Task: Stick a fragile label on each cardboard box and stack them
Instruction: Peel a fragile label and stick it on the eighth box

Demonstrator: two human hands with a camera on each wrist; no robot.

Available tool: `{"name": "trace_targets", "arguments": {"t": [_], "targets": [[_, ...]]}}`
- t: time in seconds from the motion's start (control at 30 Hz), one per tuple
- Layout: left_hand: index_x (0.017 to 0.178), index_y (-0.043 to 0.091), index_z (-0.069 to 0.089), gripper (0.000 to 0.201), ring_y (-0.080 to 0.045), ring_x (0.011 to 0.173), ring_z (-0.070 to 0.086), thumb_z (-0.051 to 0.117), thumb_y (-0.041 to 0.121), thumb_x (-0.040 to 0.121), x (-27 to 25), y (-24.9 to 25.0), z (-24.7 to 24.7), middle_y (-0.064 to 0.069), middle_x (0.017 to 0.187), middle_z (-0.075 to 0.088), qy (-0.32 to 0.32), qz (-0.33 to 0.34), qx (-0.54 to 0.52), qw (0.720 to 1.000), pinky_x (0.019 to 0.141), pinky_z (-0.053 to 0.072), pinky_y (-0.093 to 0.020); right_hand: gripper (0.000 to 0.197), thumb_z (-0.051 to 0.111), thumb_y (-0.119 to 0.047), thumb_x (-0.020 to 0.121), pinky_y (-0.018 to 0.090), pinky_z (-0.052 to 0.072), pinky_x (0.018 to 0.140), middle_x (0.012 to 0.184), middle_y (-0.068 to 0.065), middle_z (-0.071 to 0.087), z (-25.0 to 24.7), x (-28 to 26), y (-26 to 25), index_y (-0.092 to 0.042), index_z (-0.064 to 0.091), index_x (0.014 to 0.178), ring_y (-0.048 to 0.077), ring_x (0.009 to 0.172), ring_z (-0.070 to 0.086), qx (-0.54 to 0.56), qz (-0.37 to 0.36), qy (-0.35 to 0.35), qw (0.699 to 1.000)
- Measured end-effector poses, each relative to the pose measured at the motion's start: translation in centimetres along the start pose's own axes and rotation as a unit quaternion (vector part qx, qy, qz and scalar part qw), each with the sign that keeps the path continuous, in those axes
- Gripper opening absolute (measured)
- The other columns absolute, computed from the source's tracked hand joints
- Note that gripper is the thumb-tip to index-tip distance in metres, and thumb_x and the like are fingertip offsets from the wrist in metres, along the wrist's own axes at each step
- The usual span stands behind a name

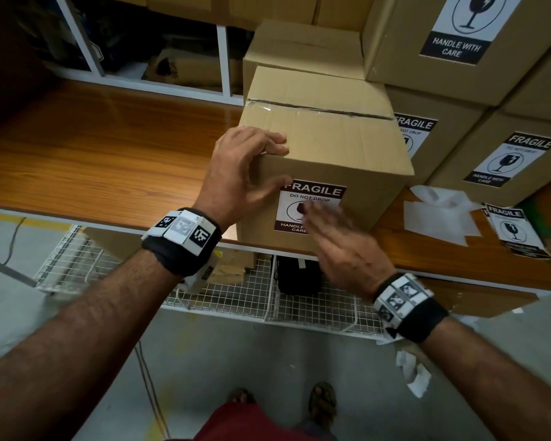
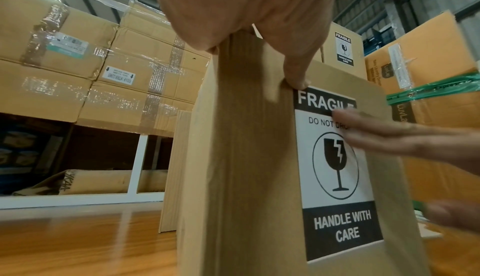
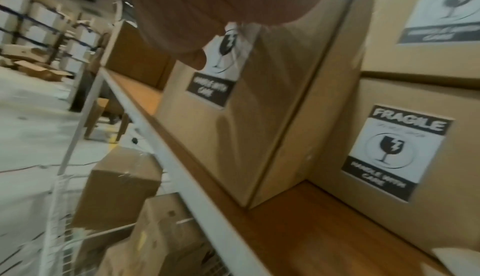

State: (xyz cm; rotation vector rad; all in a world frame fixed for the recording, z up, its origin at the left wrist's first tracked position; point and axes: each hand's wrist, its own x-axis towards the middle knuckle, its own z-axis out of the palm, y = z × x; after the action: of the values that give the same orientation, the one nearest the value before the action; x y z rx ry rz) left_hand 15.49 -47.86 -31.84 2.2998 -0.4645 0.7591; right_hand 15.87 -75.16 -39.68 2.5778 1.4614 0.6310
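A taped cardboard box (image 1: 331, 144) stands at the front edge of the wooden table (image 1: 93, 148). A black-and-white fragile label (image 1: 312, 190) is on its near face. My left hand (image 1: 258, 167) grips the box's top left front corner, with its fingers curled over the top and its thumb (image 2: 296, 75) pressed beside the label's (image 2: 337, 208) upper left corner. My right hand (image 1: 331, 227), blurred, lies flat on the label with straight fingers (image 2: 389, 137) across its middle. The right wrist view shows the label's lower part (image 3: 210, 89) below my palm.
Labelled boxes (image 1: 503, 167) are stacked at the right, one higher up (image 1: 452, 43). A plain box (image 1: 299, 49) stands just behind mine. Loose fragile labels (image 1: 512, 230) and white backing paper (image 1: 439, 211) lie on the table at the right. A wire basket (image 1: 236, 300) hangs under the table edge.
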Motion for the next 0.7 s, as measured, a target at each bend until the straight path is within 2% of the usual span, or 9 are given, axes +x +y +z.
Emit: {"name": "trace_targets", "arguments": {"t": [0.07,0.17,0.23,0.33,0.4,0.5,0.53,0.63,0.7], "targets": [[0.117,0.017,0.068,0.044,-0.017,0.13,0.054,0.077,0.046,0.084,0.0,-0.1,0.1,0.005,0.133,0.065,-0.004,-0.003,0.003,1.0,0.111,0.038,-0.055,0.08,0.055,-0.013,0.097,0.049,0.004,0.13,0.173,0.015,-0.005,-0.7,0.1,2.2,-0.002,0.011,0.163,0.028,0.161,-0.002,-0.061,-0.001,-0.02,0.998],[0.117,0.019,0.067,0.043,-0.018,0.129,0.054,0.075,0.048,0.085,0.1,-0.2,0.0,0.006,0.134,0.065,-0.012,-0.006,-0.004,1.0,0.109,0.038,-0.056,0.095,0.053,-0.009,0.091,0.044,-0.01,0.129,0.172,0.011,-0.018,1.7,-0.7,2.8,-0.005,-0.008,0.164,0.026,0.16,-0.014,-0.124,-0.022,-0.092,0.988],[0.117,0.02,0.067,0.043,-0.019,0.129,0.054,0.074,0.048,0.086,0.1,-0.2,0.0,0.007,0.134,0.064,-0.013,-0.007,-0.006,1.0,0.109,0.038,-0.057,0.107,0.053,-0.003,0.081,0.04,-0.018,0.126,0.171,0.006,-0.025,3.7,-1.2,2.1,-0.008,-0.016,0.163,0.023,0.158,-0.02,-0.083,-0.023,-0.147,0.985],[0.117,0.019,0.067,0.044,-0.018,0.13,0.053,0.074,0.049,0.085,0.1,-0.2,0.0,0.009,0.134,0.063,-0.013,-0.011,-0.008,1.0,0.109,0.038,-0.057,0.106,0.046,-0.003,0.086,0.038,-0.03,0.12,0.163,0.004,-0.042,5.5,-2.3,0.4,-0.011,-0.035,0.154,0.021,0.151,-0.037,-0.041,-0.024,-0.209,0.977],[0.117,0.019,0.067,0.044,-0.017,0.13,0.052,0.073,0.049,0.086,0.1,-0.1,0.0,0.009,0.134,0.062,-0.014,-0.01,-0.008,1.0,0.11,0.038,-0.056,0.102,0.048,-0.006,0.09,0.041,-0.03,0.12,0.163,0.011,-0.04,5.6,-2.8,-0.5,-0.006,-0.031,0.154,0.026,0.15,-0.039,-0.034,-0.032,-0.233,0.971],[0.117,0.018,0.067,0.043,-0.02,0.13,0.053,0.074,0.048,0.086,0.0,-0.1,0.0,0.006,0.134,0.064,-0.012,-0.006,-0.007,1.0,0.11,0.038,-0.057,0.087,0.049,-0.011,0.088,0.045,-0.009,0.128,0.172,0.017,-0.005,3.5,-1.8,-1.0,-0.002,0.004,0.161,0.03,0.159,-0.012,-0.019,-0.044,-0.157,0.986],[0.117,0.017,0.067,0.043,-0.02,0.129,0.054,0.074,0.047,0.086,0.0,-0.1,0.0,0.005,0.134,0.065,-0.011,-0.004,-0.006,1.0,0.11,0.038,-0.057,0.084,0.046,-0.01,0.089,0.045,-0.004,0.129,0.172,0.016,-0.002,2.5,-1.1,-0.7,-0.003,0.007,0.163,0.029,0.16,-0.008,-0.014,-0.035,-0.128,0.991],[0.117,0.016,0.068,0.041,-0.019,0.13,0.054,0.073,0.045,0.088,0.1,-0.2,-0.1,0.005,0.134,0.065,-0.013,-0.004,-0.002,1.0,0.11,0.038,-0.056,0.084,0.04,-0.008,0.092,0.047,-0.002,0.13,0.172,0.013,-0.013,0.9,1.4,0.2,-0.002,-0.004,0.163,0.027,0.16,-0.012,-0.044,-0.017,-0.09,0.995],[0.118,0.016,0.068,0.039,-0.017,0.131,0.053,0.072,0.043,0.09,0.1,-0.2,-0.3,0.006,0.135,0.064,-0.018,-0.003,-0.005,1.0,0.111,0.037,-0.056,0.088,0.035,-0.007,0.09,0.046,-0.016,0.127,0.168,0.012,-0.029,1.2,2.7,-0.4,-0.004,-0.019,0.16,0.026,0.157,-0.025,-0.063,-0.028,-0.119,0.991]]}}
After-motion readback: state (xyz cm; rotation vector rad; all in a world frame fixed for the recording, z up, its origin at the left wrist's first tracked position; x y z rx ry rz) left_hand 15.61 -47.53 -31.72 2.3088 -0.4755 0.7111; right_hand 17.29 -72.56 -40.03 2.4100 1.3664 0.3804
